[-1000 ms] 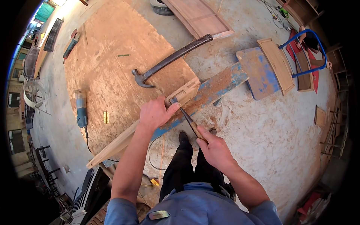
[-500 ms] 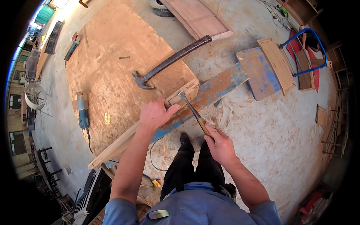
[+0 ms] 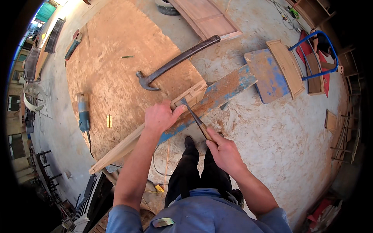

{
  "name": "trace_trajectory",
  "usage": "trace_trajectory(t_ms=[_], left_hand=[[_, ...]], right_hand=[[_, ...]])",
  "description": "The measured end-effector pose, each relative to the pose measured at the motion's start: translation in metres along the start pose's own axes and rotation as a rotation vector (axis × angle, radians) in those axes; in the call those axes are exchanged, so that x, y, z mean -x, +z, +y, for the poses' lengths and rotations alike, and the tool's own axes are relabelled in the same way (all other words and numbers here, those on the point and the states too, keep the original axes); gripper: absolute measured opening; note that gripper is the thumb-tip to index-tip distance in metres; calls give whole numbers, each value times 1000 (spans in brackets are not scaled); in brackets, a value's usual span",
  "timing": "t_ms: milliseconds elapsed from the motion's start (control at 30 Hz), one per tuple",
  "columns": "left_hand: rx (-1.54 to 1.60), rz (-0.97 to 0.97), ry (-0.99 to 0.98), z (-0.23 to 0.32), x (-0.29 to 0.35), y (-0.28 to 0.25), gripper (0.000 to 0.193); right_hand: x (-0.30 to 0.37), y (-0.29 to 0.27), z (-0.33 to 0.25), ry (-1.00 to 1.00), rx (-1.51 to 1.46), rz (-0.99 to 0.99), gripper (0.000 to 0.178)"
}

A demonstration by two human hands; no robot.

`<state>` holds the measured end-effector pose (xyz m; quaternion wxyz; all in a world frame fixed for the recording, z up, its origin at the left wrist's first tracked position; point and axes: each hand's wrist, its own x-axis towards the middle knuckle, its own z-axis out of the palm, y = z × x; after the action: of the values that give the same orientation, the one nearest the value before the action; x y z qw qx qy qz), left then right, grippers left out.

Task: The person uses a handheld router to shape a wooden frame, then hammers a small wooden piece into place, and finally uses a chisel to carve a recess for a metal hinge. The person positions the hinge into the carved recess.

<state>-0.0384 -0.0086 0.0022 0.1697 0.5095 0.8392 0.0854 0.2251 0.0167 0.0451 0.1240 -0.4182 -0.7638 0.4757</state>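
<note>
My left hand (image 3: 160,116) is closed around a long pale wooden rail (image 3: 123,152), its thumb over the top edge. Cut recesses show in the rail near its far right end. In my right hand (image 3: 224,150) is a wood chisel (image 3: 198,121), gripped by its wooden handle. The chisel's blade tip rests at the rail just beside my left thumb. A claw hammer (image 3: 175,62) with a dark handle lies on the plywood sheet (image 3: 112,66) beyond my hands. Under the rail runs a bench plank (image 3: 229,88) with worn blue paint and sawdust.
On the plywood's left lie a blue power tool (image 3: 83,113), brass hinges (image 3: 109,121), an angle grinder (image 3: 74,46) and a green pencil (image 3: 127,57). A wooden panel (image 3: 206,19) stands beyond. At right are a blue-framed trolley (image 3: 268,73) and another person (image 3: 323,42).
The chisel has moved left and slightly nearer along the rail, its tip now close to my left thumb. My left hand keeps its place on the rail.
</note>
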Motion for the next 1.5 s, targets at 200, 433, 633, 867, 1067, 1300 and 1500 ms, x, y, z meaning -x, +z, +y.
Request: trace_trajectory(t_ms=[200, 433, 633, 867, 1067, 1300, 1500], left_hand=[[35, -9, -4, -2, -1, -1, 66], [-63, -40, -26, 1, -2, 1, 69], [-54, -26, -30, 2, -2, 0, 66], [-3, 29, 43, -5, -2, 4, 67], [-63, -42, -28, -1, -3, 2, 66], [-65, -59, -42, -2, -2, 4, 64], [-63, -16, -31, -3, -2, 6, 63]], right_hand=[[6, 20, 21, -11, 123, 38, 46], [11, 1, 11, -8, 33, 58, 44], [5, -12, -11, 62, 125, -17, 44], [3, 6, 14, -2, 120, 52, 45], [6, -11, 16, -27, 76, 60, 43], [9, -16, 9, 19, 13, 32, 43], [9, -21, 0, 52, 35, 39, 42]])
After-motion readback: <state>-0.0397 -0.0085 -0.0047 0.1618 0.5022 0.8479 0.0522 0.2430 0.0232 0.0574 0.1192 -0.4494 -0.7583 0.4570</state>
